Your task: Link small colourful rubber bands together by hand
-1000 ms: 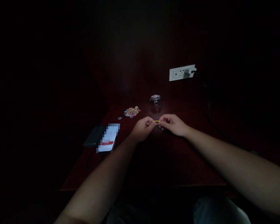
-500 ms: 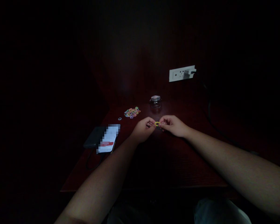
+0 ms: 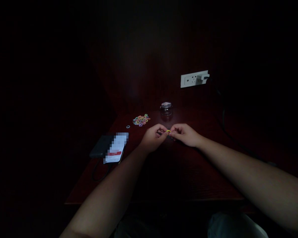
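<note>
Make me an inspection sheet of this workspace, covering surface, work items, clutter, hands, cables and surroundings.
Surface: dark red glossy tabletop, dimly lit.
Work items: small yellow ring-shaped band between the hands; pile of small multicoloured ring-shaped bands; one pale blue ring-shaped band apart, left of the pile.
Clutter: clear round lidded jar beyond the hands; phone with lit screen, partly pixelated, beside a flat black rectangular case.
Hands: left hand and right hand both pinch the yellow band.
Cables: thin black looped cable near the phone; dark cable from a white plug.
Surroundings: white rectangular wall socket; deep shadow.
</note>
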### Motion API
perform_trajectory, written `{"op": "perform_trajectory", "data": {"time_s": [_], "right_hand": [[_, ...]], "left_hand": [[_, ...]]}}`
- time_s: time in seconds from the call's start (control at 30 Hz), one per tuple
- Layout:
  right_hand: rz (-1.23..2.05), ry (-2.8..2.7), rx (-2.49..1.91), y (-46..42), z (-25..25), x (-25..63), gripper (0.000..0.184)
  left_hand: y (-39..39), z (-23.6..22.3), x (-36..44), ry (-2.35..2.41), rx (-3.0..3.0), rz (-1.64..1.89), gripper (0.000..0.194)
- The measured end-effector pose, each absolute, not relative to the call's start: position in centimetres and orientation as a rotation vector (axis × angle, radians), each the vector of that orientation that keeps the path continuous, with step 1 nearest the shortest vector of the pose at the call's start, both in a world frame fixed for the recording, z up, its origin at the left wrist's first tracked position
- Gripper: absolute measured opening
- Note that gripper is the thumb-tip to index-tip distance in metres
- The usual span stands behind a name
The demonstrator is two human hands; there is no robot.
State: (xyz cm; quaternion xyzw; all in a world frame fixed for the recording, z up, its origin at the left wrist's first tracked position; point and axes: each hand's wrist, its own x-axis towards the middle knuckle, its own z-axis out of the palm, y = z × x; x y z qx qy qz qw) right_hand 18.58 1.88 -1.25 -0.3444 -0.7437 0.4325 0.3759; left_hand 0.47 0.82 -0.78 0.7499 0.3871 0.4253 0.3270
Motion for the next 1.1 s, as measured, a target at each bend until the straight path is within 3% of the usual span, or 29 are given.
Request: {"op": "perform_trajectory", "data": {"time_s": [0.3,0.57,1.1], "right_hand": [[1.150,-1.845,-0.767,1.91,-1.55,18.36,0.031],[0.995,-1.890,-0.747,2.01,-1.56,18.43,0.028],[0.942,-1.911,-0.877,1.43,-0.75,18.36,0.026]], "left_hand": [[1.17,-1.07,0.36,1.060,1.970,1.126,0.018],[1.11,-1.06,0.57,1.025,1.892,1.102,0.018],[1.40,-1.47,0.65,1.069,1.846,1.141,0.015]]}}
